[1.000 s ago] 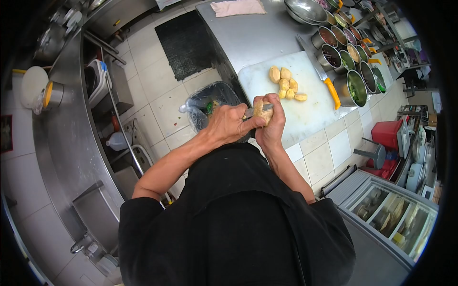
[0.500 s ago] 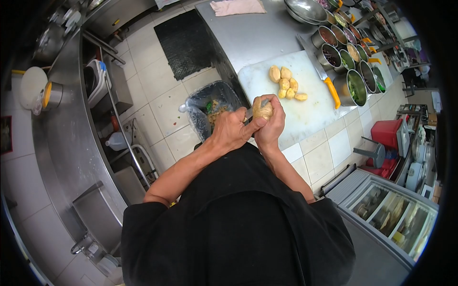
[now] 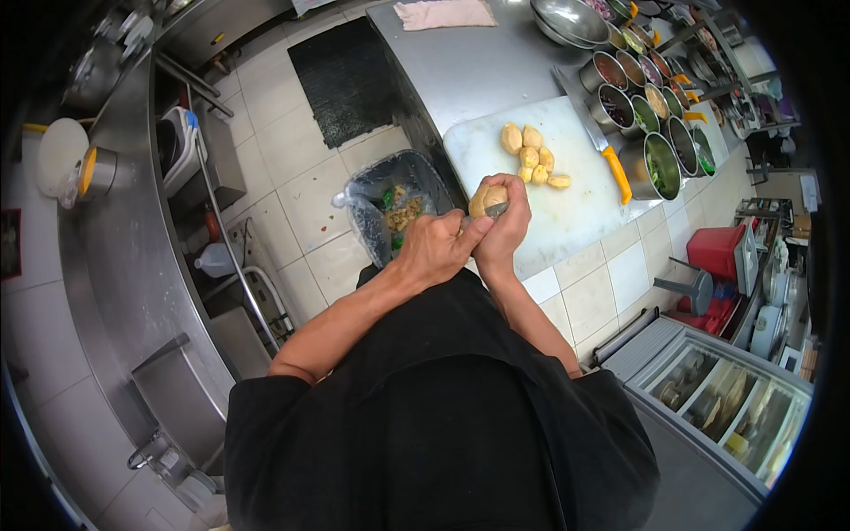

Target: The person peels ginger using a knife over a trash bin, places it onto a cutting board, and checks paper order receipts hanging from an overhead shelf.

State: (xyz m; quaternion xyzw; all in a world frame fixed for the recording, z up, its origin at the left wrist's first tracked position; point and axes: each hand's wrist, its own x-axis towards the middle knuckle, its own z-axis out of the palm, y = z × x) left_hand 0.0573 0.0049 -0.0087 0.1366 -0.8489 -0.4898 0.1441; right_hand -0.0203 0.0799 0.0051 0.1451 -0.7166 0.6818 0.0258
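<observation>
My left hand (image 3: 434, 249) is closed around a small knife, its handle mostly hidden by my fingers. The blade (image 3: 497, 210) lies against a brownish potato (image 3: 486, 200). Wrapped round that potato is my right hand (image 3: 506, 228). Both hands are close together over the near left edge of a white cutting board (image 3: 575, 212). Several peeled yellow potatoes (image 3: 529, 157) sit grouped on the board. Below and to the left of the hands, a bin (image 3: 367, 217) with a clear liner holds peelings and some green scraps.
A large knife with a yellow handle (image 3: 616, 175) lies along the board's right side. Metal pots of chopped vegetables (image 3: 660, 162) and stacked metal bowls (image 3: 571, 22) stand beyond. A pink cloth (image 3: 444, 14) is on the counter. At left is a steel sink counter (image 3: 124, 265).
The knife blade has moved lower across the potato, and the potato has turned in my right hand. My left hand has shifted slightly down, and more of the bin's contents show.
</observation>
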